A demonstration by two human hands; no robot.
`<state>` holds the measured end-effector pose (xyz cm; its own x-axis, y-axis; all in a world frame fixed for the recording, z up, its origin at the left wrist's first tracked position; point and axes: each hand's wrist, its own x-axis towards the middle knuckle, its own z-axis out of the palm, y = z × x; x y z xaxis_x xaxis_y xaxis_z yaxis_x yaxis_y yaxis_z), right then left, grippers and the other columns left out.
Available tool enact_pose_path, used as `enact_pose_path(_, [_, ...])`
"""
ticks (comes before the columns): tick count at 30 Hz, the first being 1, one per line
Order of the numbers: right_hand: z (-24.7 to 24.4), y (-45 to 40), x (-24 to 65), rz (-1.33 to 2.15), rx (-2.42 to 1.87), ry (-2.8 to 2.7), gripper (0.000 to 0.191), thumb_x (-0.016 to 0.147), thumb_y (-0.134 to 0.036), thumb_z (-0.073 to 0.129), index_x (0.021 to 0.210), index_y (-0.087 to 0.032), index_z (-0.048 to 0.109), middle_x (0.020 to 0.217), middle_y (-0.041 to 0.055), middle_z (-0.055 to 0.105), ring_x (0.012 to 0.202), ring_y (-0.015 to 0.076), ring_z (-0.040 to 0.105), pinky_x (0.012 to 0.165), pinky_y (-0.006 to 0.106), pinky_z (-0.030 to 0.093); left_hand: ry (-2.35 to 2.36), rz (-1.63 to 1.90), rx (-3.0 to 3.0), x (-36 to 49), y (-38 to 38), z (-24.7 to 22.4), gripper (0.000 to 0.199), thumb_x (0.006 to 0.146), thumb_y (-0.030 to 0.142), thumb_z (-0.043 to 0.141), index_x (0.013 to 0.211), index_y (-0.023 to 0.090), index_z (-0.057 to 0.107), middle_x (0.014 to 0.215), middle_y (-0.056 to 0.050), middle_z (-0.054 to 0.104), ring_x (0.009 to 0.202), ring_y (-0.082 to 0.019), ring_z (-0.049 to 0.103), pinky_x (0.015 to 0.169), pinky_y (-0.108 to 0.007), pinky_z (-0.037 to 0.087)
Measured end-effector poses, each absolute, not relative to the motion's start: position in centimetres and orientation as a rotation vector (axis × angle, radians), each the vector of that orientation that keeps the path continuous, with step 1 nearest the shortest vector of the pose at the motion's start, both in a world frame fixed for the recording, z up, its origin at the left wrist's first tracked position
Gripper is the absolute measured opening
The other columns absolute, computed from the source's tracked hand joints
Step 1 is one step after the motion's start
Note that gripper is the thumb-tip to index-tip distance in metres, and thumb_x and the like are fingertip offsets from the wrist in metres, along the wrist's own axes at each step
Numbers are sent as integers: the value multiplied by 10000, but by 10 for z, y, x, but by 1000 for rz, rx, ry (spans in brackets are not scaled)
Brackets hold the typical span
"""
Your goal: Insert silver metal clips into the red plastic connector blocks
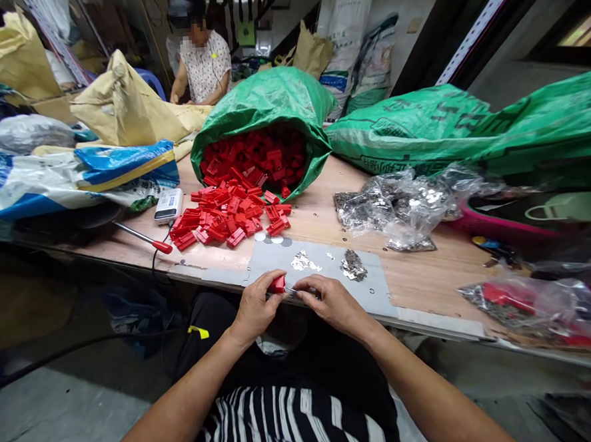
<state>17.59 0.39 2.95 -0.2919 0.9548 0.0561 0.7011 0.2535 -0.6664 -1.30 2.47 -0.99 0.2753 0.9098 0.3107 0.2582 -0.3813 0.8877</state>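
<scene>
Just over the table's front edge, my left hand (255, 308) is closed round a red plastic part (278, 285). My right hand (333, 302) pinches a small, thin shiny metal piece (290, 290) whose left end meets the red part; its exact kind is too small to tell. Beyond my hands, on a grey mat (374, 289), lie a scatter of small silvery flat pieces (304, 261) and a heap of tiny dark metal pieces (353, 265). A pile of similar red parts (225, 215) spills from a green woven sack (268, 99) lying on its side.
To the left stand a white box-shaped device (168, 206) and a red-handled tool (163, 246). Clear plastic bags of metal pieces (399, 204) lie right of the mat, with another bag (531, 306) nearer me. A co-worker (206, 66) sits behind the table.
</scene>
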Motion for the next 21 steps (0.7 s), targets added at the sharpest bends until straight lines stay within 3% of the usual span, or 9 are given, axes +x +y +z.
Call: enact_pose_path(21, [32, 10, 163, 699, -1639, -2185, 162, 856, -175, 513, 896, -205, 667, 884, 43, 679, 844, 172, 614, 752, 264, 430, 1125, 1100, 1866, -12, 26, -13, 317, 760, 192, 646, 1073, 243, 639, 995, -37, 706, 887, -199, 659, 823, -314, 506])
